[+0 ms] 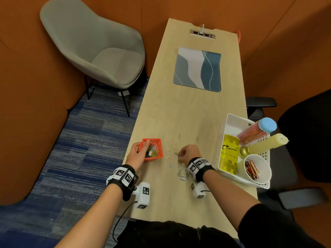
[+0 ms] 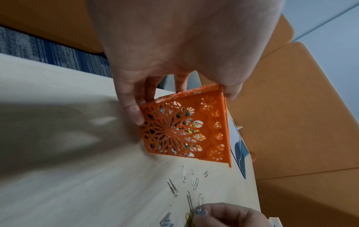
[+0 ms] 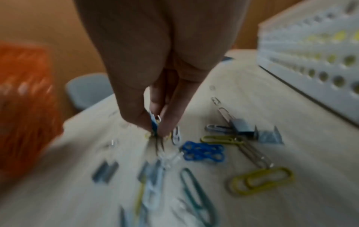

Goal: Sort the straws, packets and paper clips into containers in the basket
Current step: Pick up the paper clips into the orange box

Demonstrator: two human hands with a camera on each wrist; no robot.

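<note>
Orange padded walls are enclosing a long pale wooden table [image 1: 179, 108]. Near its front edge, the left hand [image 1: 138, 154] is gripping a small orange openwork plastic container [image 2: 186, 130], already holding coloured paper clips. Just beside it, the right hand [image 1: 189, 153] is pinching a few clips from the scattered loose paper clips [image 3: 204, 151] on the table. At the right edge, a white perforated plastic basket [image 1: 232, 119] is sitting.

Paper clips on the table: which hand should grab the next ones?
Right. The right hand is already among the loose paper clips, pinching a few. The left hand holds the orange box beside them, ready to catch clips.
</note>
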